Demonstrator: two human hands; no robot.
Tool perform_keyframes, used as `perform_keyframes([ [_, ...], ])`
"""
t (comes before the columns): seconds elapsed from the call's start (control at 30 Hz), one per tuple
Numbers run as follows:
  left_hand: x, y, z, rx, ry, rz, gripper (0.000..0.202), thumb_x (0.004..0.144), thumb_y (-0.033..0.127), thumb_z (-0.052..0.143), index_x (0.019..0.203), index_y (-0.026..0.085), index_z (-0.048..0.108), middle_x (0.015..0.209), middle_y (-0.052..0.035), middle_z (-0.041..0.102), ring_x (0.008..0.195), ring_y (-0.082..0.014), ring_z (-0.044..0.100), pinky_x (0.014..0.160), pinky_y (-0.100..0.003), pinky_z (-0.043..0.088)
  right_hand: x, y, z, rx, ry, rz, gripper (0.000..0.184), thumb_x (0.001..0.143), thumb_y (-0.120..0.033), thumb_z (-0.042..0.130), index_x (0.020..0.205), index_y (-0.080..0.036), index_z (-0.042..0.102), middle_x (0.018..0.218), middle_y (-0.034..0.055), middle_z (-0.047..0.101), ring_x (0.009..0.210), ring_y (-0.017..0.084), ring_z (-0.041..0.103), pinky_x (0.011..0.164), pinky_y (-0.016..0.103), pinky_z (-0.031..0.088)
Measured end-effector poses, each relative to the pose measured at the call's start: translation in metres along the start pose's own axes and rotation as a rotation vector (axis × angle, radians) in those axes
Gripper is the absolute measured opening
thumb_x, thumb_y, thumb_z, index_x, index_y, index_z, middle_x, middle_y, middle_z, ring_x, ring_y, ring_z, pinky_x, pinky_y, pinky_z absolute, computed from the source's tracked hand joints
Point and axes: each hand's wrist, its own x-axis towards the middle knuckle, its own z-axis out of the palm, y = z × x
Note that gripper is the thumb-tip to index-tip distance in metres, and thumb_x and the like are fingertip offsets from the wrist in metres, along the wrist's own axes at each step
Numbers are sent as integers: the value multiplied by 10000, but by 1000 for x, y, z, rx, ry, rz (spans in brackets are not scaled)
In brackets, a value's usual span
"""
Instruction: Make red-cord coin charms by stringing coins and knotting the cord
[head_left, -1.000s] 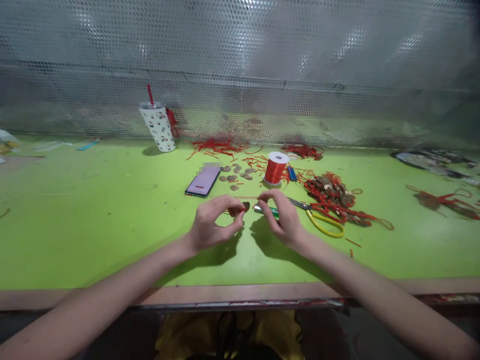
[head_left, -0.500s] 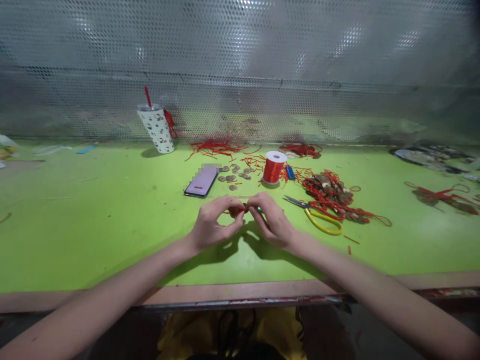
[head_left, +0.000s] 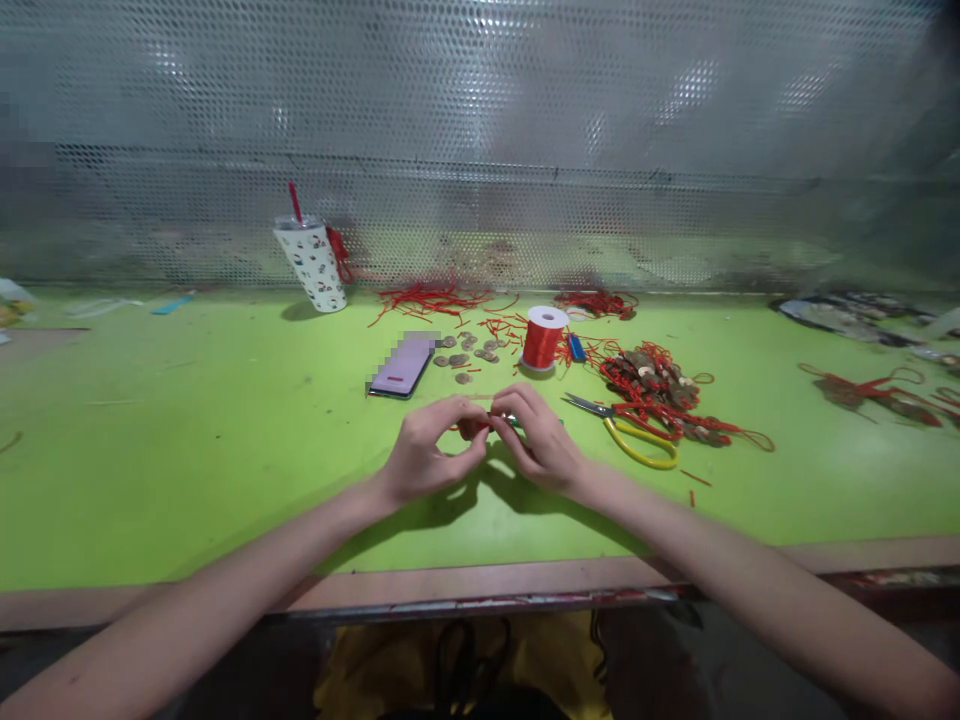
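Observation:
My left hand is closed in a pinch around a dark coin strung with red cord, a little above the table. Meeting it at the coin's right edge, the thumb and forefinger of my right hand are pinched together. A slim green tool shows between and behind the right fingers; most of it is hidden. What the right fingertips grip at the coin is too small to make out. Beyond the hands lie several loose coins and a spool of red cord.
Right of my hands lie yellow-handled scissors beside a heap of corded coins. A phone lies left of the loose coins. Farther back are a blue lighter, red cord scraps and a patterned cup with a straw.
The view has shifted slightly. Both hands keep nearly the same pose at the coin, and slightly more of the green tool shows beside the right fingers.

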Motion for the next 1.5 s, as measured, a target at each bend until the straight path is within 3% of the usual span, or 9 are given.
perform_keyframes([
  [0.27,-1,-2,3,-49,13,-28,111,846,64,648,919,146,661,756,-10,686,647,-108,625,622,-211,514,-1,4,-1,-9,53,87,106,1021,-184,429,1010,-222,527,934,91,554,888,262,534,784,431,476],
  [0.57,-1,-1,4,-81,-11,-71,115,837,69,640,919,144,670,767,-13,697,649,-108,625,623,-214,528,-1,-2,2,-30,-6,25,89,1013,-171,439,999,-221,511,952,89,541,871,238,523,740,382,479],
  [0.8,-2,-5,5,-83,13,-151,70,842,108,668,898,148,679,764,-20,720,646,-119,657,626,-226,547,1,3,0,-27,40,160,124,1043,-214,389,968,-227,487,917,71,544,877,239,526,789,405,469],
  [0.93,-1,-7,4,-94,-4,-156,73,847,111,666,910,146,679,749,-15,706,635,-119,655,620,-225,545,1,1,2,-68,-27,99,110,1027,-203,415,973,-216,509,945,92,553,900,251,522,789,410,475],
  [1.07,-3,-8,6,-123,-34,-171,89,845,106,665,923,149,674,756,-11,703,643,-120,659,622,-223,546,-1,-1,5,-103,-15,35,109,1013,-184,425,957,-207,515,952,105,549,885,252,509,769,404,476],
  [1.33,-3,-10,7,-159,-31,-228,61,858,148,676,919,149,680,778,-23,722,659,-128,678,634,-229,570,2,7,0,33,9,245,197,1049,-256,385,894,-225,503,919,94,554,891,258,539,808,451,486],
  [1.5,-4,-8,7,-148,-51,-215,82,860,144,661,939,152,682,788,-25,728,670,-132,682,648,-239,575,2,-1,2,10,-7,170,118,1017,-240,457,916,-225,515,949,89,555,909,246,535,813,420,482],
])
